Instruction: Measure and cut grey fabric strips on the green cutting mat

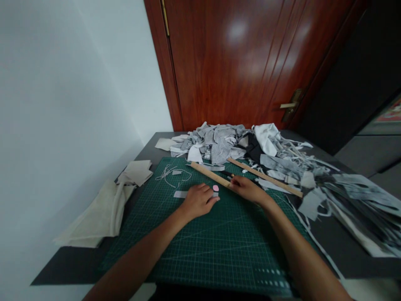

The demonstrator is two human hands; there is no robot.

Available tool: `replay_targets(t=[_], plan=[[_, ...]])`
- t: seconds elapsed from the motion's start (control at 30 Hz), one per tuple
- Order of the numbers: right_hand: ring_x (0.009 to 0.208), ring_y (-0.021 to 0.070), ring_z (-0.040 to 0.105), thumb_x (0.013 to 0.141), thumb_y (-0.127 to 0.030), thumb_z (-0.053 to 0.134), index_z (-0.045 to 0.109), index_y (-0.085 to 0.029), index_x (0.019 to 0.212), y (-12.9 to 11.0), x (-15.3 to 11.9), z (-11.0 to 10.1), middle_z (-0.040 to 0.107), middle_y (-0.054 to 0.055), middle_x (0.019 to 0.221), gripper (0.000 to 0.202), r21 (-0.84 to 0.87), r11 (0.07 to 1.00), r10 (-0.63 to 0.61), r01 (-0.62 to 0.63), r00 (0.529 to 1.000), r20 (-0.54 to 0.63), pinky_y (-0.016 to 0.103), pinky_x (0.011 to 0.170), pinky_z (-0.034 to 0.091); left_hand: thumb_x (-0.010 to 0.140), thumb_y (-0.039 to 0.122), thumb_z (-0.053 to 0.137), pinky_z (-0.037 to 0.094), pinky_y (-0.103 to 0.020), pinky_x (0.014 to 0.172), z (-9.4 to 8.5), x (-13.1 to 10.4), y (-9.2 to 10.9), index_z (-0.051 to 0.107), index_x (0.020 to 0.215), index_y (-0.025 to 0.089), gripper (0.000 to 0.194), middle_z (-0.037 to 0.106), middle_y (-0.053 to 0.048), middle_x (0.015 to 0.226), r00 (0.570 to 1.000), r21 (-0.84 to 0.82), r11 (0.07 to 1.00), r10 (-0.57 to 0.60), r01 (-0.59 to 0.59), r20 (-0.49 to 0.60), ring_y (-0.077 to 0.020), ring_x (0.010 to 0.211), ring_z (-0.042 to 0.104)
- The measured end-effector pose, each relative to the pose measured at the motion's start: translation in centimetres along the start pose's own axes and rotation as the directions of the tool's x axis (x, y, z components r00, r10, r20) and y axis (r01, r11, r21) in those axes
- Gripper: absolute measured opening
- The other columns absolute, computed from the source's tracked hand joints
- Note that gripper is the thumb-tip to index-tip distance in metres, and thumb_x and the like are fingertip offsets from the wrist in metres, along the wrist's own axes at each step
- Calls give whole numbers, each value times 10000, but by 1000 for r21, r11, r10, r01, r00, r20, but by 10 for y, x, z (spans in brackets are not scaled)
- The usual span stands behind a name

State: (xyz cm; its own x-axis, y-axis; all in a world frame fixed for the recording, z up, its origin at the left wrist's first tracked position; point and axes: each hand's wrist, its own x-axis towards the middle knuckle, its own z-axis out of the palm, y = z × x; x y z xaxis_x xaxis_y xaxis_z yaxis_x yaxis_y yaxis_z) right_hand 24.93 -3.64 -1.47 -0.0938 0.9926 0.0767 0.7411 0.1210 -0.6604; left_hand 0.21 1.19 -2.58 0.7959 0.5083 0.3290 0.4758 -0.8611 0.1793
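My left hand (198, 200) lies over a narrow grey fabric strip (179, 194) on the green cutting mat (216, 242). Its thumb is apart from the fingers, and the strip shows on both sides of the hand. A small pink piece (216, 188), perhaps tailor's chalk, is beside its fingertips. The fingers of my right hand (246, 188) are closed on the near end of a wooden ruler (208, 172), which slants away to the far left. Just beyond that hand is a dark tool (227, 173), partly hidden, its kind unclear.
A second wooden ruler (266, 177) lies to the right. Grey and white fabric scraps (216, 140) are heaped at the back, with long strips (366, 209) at the right. Thin cords (169, 172) lie on the mat. Folded cream cloth (97, 213) is at the left, near the wall.
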Motion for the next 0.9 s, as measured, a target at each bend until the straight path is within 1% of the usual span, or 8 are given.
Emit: replay_targets(t=[0.07, 0.17, 0.33, 0.43, 0.63, 0.7, 0.8, 0.9], plan=[[730, 182, 600, 952, -244, 548, 595, -198, 820, 4, 2, 3, 654, 5, 779, 147, -18, 1000, 24, -25, 998, -51, 264, 669, 426, 941, 344, 669, 495, -415, 921, -6, -3, -9, 710, 1056, 169, 214, 701, -93, 1032, 999, -14, 1000, -15, 14, -31, -275, 1024, 613], [731, 191, 614, 927, -204, 566, 615, -198, 823, 8, 4, 12, 677, 17, 781, 116, -62, 996, 54, -59, 994, -91, 267, 671, 430, 893, 306, 724, 452, -453, 1036, -13, -5, -23, 657, 1275, 172, 411, 654, -109, 1266, 999, -50, 998, -41, 40, -23, -295, 1186, 561], [781, 207, 657, 922, -127, 551, 673, -191, 874, 3, 3, 19, 727, 52, 843, 146, -178, 976, 104, -127, 985, -136, 279, 732, 458, 871, 260, 750, 446, -428, 1009, -8, -6, -34, 725, 975, 208, 120, 674, -66, 1151, 999, -131, 990, -44, 43, -3, -266, 1144, 571], [924, 240, 679, 955, -117, 519, 692, -183, 943, -3, -1, 13, 739, 104, 952, 186, -282, 941, 142, -188, 974, -176, 304, 842, 470, 852, 223, 755, 448, -403, 957, -6, -6, -31, 687, 857, 205, 70, 675, -56, 1062, 997, -187, 980, -71, 67, -19, -249, 1073, 584], [1162, 438, 618, 939, -162, 561, 651, -124, 1258, 1, -15, -5, 652, 288, 1221, 334, -469, 793, 293, -389, 918, -265, 513, 920, 472, 841, 172, 705, 452, -330, 792, -8, -6, -29, 633, 833, 201, 78, 654, -8, 827, 971, -386, 896, -240, 220, -4, -190, 834, 603], [1147, 440, 638, 937, -219, 596, 620, -133, 1341, 6, -19, -7, 661, 278, 1220, 414, -499, 761, 339, -414, 910, -238, 522, 899, 491, 829, 161, 692, 455, -290, 712, -8, -4, -29, 647, 949, 203, 135, 648, 17, 774, 930, -580, 762, -366, 287, -20, -158, 743, 605], [1156, 415, 658, 943, -247, 599, 583, -188, 1437, 11, -23, -7, 678, 242, 1256, 497, -531, 753, 357, -389, 919, -167, 507, 903, 505, 792, 190, 732, 431, -233, 553, -11, 0, -28, 621, 1185, 185, 409, 621, 52, 666, 831, -871, 376, -552, 316, 63, -124, 581, 580], [1190, 407, 656, 916, -191, 606, 539, -240, 1509, 15, -25, -9, 682, 214, 1298, 598, -550, 765, 338, -334, 936, -97, 499, 920, 506, 718, 242, 837, 446, -214, 495, -19, 3, -25, 673, 1064, 146, 395, 679, 1, 729, 743, -967, 20, -644, 252, 180, -118, 586, 599]])
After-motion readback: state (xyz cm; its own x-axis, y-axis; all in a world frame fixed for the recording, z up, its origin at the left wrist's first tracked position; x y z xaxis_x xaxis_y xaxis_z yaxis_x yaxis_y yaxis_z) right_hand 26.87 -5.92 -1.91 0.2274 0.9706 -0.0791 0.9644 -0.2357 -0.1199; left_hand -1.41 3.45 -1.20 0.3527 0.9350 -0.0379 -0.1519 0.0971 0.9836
